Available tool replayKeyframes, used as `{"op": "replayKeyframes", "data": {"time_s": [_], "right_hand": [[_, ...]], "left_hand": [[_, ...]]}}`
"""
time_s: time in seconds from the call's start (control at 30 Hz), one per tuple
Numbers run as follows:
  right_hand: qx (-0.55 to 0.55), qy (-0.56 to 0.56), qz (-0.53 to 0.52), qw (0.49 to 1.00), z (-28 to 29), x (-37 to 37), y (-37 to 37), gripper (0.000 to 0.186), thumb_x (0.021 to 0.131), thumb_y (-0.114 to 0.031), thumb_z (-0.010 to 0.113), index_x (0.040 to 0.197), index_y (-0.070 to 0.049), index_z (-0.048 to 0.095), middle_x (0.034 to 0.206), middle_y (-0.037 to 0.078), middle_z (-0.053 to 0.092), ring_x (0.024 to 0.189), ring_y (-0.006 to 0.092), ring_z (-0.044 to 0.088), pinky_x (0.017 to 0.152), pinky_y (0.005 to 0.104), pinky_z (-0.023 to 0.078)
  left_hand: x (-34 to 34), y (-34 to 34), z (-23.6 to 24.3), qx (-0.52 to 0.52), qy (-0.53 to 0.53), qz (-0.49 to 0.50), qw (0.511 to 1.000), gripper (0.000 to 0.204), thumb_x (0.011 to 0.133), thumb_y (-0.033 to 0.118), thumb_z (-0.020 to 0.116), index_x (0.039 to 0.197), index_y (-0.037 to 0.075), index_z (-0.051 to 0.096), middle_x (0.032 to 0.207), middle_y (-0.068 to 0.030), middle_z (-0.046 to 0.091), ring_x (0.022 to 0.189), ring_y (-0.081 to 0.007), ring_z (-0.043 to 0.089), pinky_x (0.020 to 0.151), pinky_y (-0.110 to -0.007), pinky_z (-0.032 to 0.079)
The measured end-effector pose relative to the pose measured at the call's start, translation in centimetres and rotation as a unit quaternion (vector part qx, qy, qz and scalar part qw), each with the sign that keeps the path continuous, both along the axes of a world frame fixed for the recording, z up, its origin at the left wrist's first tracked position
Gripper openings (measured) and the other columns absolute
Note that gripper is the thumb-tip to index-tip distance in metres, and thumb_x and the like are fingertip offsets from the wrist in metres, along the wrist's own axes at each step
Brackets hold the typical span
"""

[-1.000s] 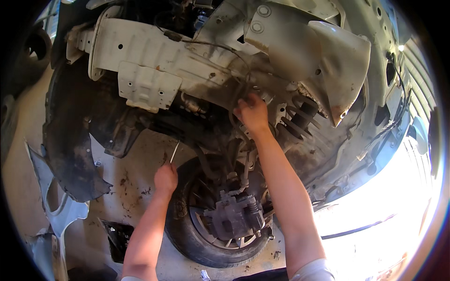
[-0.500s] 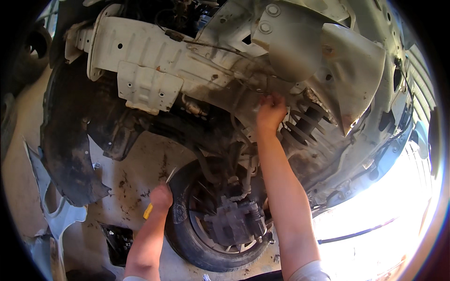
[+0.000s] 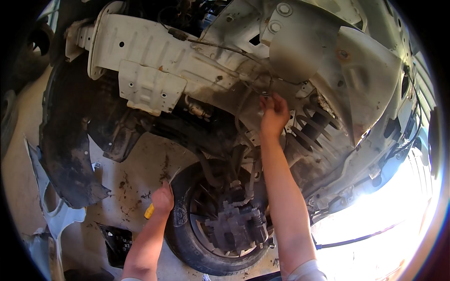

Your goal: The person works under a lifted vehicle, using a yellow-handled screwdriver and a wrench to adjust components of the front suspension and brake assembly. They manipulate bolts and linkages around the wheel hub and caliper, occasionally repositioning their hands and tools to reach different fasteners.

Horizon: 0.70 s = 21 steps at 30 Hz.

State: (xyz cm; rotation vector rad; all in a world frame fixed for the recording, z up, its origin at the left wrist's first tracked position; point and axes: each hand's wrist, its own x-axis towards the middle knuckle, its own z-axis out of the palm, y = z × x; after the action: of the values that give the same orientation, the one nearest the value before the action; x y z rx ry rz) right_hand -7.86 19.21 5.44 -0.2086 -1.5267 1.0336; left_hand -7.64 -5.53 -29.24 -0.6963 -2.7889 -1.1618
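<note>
My left hand (image 3: 162, 198) is closed around a yellow-handled tool (image 3: 149, 211) with a thin metal shaft, low beside the tire (image 3: 180, 234). Its shaft pokes up past my fingers toward the tire's upper edge. My right hand (image 3: 274, 114) is raised to the bare car body, fingers bent and pinched at a thin line with a small bracket (image 3: 266, 95). Whether a small piece sits between those fingertips is too small to make out. Just right of that hand is a coil spring (image 3: 313, 130). Below it hangs the brake caliper (image 3: 234, 225) in front of the wheel.
A pale frame rail (image 3: 154, 44) crosses the upper left, above a dark torn plastic liner (image 3: 70, 136). A bent metal panel (image 3: 370, 79) juts out at upper right. On the floor lie a black tray-like part (image 3: 115, 246) and a light-blue panel piece (image 3: 65, 218).
My view has shifted slightly, so the upper-right car body sits farther right. My right fingers now show more spread at the line. The left hand still grips the tool, almost unmoved.
</note>
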Motion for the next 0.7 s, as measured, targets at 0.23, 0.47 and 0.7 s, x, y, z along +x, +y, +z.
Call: {"op": "replayKeyframes", "data": {"time_s": [0.23, 0.47, 0.7], "right_hand": [[0.049, -0.014, -0.008, 0.999, -0.4, 0.3, -0.5, 0.019, 0.094, -0.009, 0.064, 0.109, 0.002, 0.061, 0.087, 0.005, 0.068, 0.076, 0.0118, 0.066, 0.064, 0.0249, 0.051], [-0.009, -0.063, 0.008, 0.998, 0.1, 0.9, -2.1, 0.023, 0.096, -0.013, 0.061, 0.116, 0.000, 0.062, 0.093, 0.006, 0.071, 0.073, 0.0123, 0.066, 0.060, 0.0243, 0.048], [-0.027, -0.076, 0.023, 0.996, 0.3, 1.2, -1.5, 0.026, 0.097, -0.013, 0.061, 0.119, -0.001, 0.062, 0.096, 0.007, 0.072, 0.070, 0.0118, 0.066, 0.057, 0.0240, 0.046]], "left_hand": [[0.0, 0.0, 0.3, 0.013, -0.003, 0.003, 1.000, 0.022, 0.099, 0.025, 0.047, 0.094, 0.005, 0.055, 0.071, -0.0213, 0.067, 0.070, -0.0415, 0.066, 0.063, -0.052, 0.051], [0.2, -0.4, 1.0, 0.014, -0.039, 0.007, 0.999, 0.023, 0.099, 0.025, 0.048, 0.091, 0.005, 0.054, 0.074, -0.0219, 0.067, 0.073, -0.0421, 0.065, 0.065, -0.052, 0.051], [0.2, -0.2, 1.0, 0.024, -0.030, 0.007, 0.999, 0.023, 0.099, 0.025, 0.049, 0.090, 0.005, 0.054, 0.074, -0.0216, 0.067, 0.073, -0.0418, 0.066, 0.065, -0.052, 0.052]]}}
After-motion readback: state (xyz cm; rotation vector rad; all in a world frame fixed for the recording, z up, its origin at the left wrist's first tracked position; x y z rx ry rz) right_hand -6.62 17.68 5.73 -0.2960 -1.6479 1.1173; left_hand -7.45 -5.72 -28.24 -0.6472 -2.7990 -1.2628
